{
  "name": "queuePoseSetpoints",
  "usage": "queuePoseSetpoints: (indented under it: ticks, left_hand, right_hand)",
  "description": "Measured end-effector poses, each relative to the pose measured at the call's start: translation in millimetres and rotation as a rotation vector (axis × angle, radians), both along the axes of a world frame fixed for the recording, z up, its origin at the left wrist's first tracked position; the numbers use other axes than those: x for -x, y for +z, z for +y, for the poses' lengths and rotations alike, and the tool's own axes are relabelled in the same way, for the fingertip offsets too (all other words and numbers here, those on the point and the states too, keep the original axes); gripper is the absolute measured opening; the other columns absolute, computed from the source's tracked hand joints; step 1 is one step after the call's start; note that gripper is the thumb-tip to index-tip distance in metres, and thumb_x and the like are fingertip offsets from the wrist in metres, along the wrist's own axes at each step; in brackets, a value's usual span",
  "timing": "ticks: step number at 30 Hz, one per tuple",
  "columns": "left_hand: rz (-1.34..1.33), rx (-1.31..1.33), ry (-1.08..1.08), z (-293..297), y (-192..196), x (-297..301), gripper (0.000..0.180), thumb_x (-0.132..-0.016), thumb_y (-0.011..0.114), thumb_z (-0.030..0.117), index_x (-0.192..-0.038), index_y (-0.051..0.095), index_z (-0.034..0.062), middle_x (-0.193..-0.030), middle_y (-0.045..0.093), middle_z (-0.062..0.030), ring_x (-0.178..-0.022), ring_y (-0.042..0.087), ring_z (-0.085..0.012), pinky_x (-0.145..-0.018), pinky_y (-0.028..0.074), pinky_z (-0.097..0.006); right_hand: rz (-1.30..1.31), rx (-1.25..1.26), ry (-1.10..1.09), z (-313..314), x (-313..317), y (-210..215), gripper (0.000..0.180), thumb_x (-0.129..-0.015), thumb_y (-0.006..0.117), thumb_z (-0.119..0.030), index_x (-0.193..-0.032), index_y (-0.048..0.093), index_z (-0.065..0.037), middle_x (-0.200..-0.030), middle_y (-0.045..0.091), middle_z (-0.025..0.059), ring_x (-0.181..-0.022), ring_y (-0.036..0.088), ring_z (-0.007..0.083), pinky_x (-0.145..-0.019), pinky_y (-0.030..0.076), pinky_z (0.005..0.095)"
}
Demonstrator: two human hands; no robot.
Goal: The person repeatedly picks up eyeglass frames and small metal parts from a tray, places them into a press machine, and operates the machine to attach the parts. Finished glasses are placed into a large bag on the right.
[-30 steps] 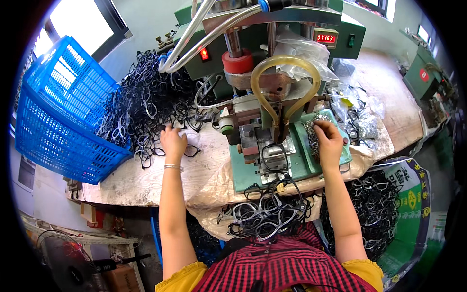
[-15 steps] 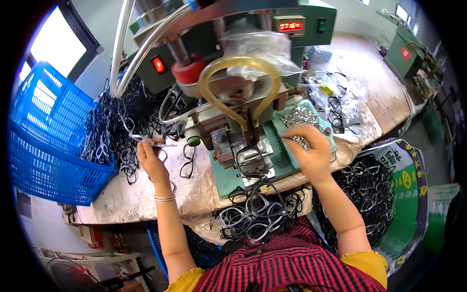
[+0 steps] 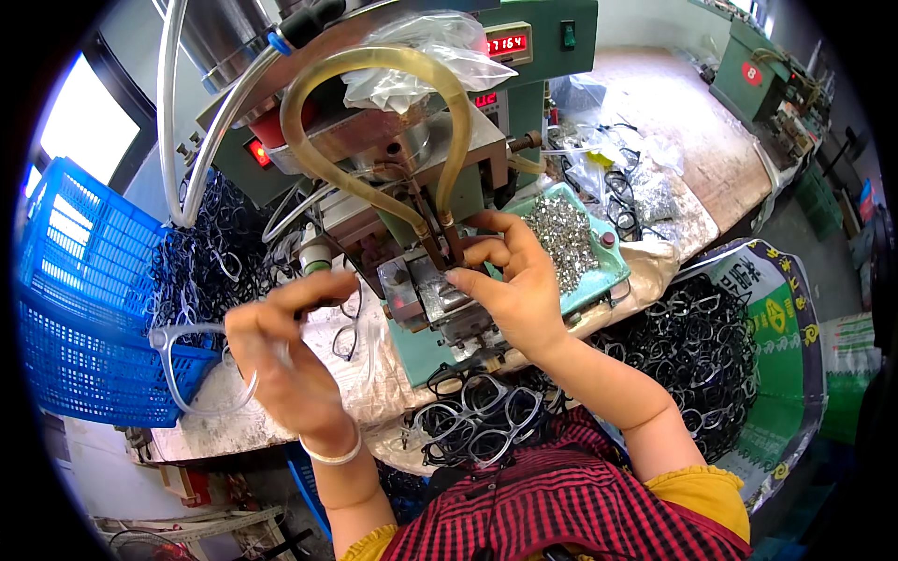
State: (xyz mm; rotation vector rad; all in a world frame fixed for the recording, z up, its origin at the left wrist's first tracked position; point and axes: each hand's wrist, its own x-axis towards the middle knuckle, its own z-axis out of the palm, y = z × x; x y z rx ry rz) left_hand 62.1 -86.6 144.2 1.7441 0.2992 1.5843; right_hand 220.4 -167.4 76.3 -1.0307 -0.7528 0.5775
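Note:
My left hand (image 3: pixel 290 360), blurred by motion, is closed on a clear grey glasses frame (image 3: pixel 173 374) held above the table, left of the machine. My right hand (image 3: pixel 514 285) reaches to the metal fixture (image 3: pixel 435 290) under the machine's press head. Its thumb and forefinger come together beside two upright rods (image 3: pixel 440 243) joined to a yellowish hose (image 3: pixel 379 56); what they pinch, if anything, is too small to make out. Just right of that hand is a green tray (image 3: pixel 613 266) of small metal parts (image 3: pixel 561 234). Several glasses frames (image 3: pixel 482 416) lie in front of the fixture, near my lap.
A blue basket (image 3: pixel 103 327) leans at the left beside a heap of dark frames (image 3: pixel 220 234). Another heap of frames (image 3: pixel 697 346) fills a green-and-white sack (image 3: pixel 786 346) at the lower right. Plastic bags (image 3: pixel 645 178) lie on the table behind the tray.
My left hand has come from the left heap towards the machine with the clear frame. My right hand has moved from the tray to the fixture. The dark frame no longer shows on the fixture.

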Motion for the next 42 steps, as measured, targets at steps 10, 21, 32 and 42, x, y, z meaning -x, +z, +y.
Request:
queuePoseSetpoints:
  ticks: [10,21,32,42]
  left_hand:
    - [0.348,1.41,-1.049,-52.7,-39.0,-14.3,0.026,-0.102,0.042,0.033,-0.093,0.048,0.0093,-0.075,0.067,-0.0262,-0.044,0.058,-0.0268,-0.039,0.048,-0.028]
    - [0.185,1.422,-1.076,-51.8,-64.8,-24.9,0.025,-0.104,0.041,0.034,-0.099,0.049,0.0108,-0.084,0.068,-0.0246,-0.056,0.063,-0.027,-0.044,0.051,-0.032]
    - [0.689,-0.109,0.7,20.1,-105.2,115.3,0.039,-0.088,0.065,-0.001,-0.127,0.059,-0.0025,-0.121,0.065,-0.0193,-0.115,0.06,-0.0328,-0.106,0.042,-0.042]
    - [1.382,-0.379,0.609,149.6,-182.2,211.0,0.038,-0.077,0.054,-0.007,-0.107,0.07,0.0099,-0.093,0.058,-0.0132,-0.085,0.058,-0.036,-0.076,0.049,-0.046]
  right_hand:
    - [-0.944,0.332,-0.317,-20.3,-62.0,-21.1,0.028,-0.078,0.07,-0.014,-0.104,0.07,-0.003,-0.114,0.066,0.0179,-0.118,0.058,0.0376,-0.103,0.045,0.0441]
    - [-1.291,0.428,-0.471,-35.5,-100.3,-83.3,0.014,-0.078,0.073,-0.013,-0.09,0.068,-0.007,-0.123,0.063,0.0173,-0.123,0.055,0.0364,-0.094,0.049,0.0463]
    - [-0.107,0.171,-0.502,-71.3,-126.7,-99.8,0.022,-0.094,0.065,-0.013,-0.112,0.074,-0.004,-0.096,0.074,0.0056,-0.091,0.067,0.0151,-0.085,0.052,0.029]
    - [0.066,0.014,-0.322,9.3,-105.8,-101.2,0.015,-0.092,0.066,-0.007,-0.103,0.073,-0.002,-0.094,0.071,0.001,-0.085,0.061,0.0081,-0.079,0.046,0.0208]
